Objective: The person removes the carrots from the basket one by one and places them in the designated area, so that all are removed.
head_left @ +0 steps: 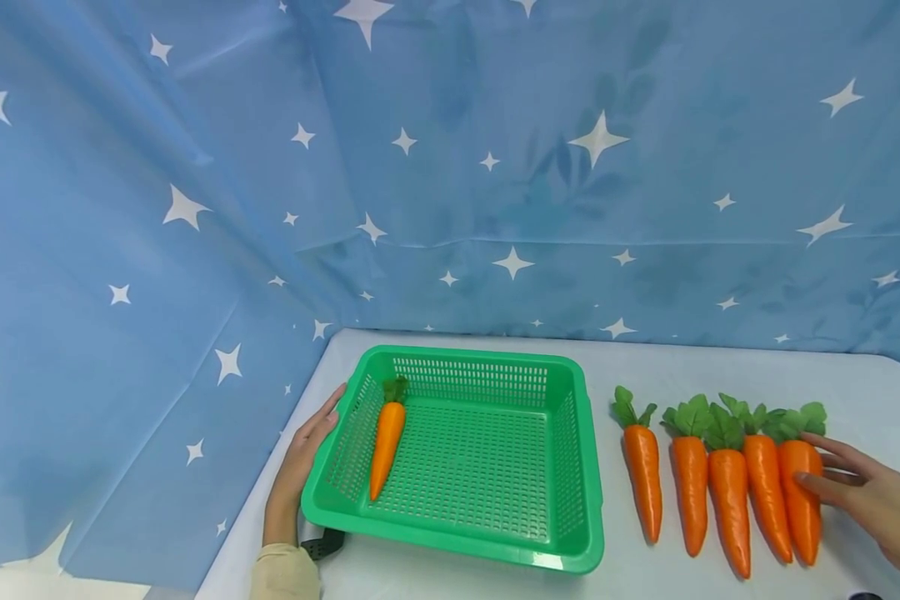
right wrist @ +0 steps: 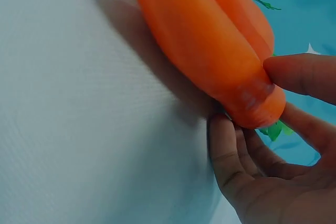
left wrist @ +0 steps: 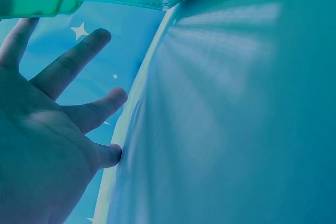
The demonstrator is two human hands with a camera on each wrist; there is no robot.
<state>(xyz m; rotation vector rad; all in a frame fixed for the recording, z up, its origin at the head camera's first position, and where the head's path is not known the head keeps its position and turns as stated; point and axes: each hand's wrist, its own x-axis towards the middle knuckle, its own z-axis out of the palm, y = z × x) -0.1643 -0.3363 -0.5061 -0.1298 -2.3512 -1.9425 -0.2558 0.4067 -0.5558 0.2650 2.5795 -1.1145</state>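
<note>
My left hand (head_left: pixel 303 454) lies along the left side of a green plastic basket (head_left: pixel 450 543), fingers straight. In the left wrist view the fingers of this hand (left wrist: pixel 47 129) are spread and one reaches up to the basket's edge (left wrist: pixel 39 6). One carrot (head_left: pixel 387 442) with a green top lies in the basket, at its left. At the far right my right hand (head_left: pixel 870 496) grips the rightmost carrot (head_left: pixel 801 500) near its leafy end. The right wrist view shows the thumb on one side of this carrot (right wrist: pixel 205 40) and the other fingers curled round its thick end.
Several more carrots with leafy tops lie side by side left of the gripped one, the leftmost carrot (head_left: pixel 643 479) a little apart. They rest on a white tabletop (head_left: pixel 435 583). A blue star-patterned cloth (head_left: pixel 495 208) hangs behind and to the left.
</note>
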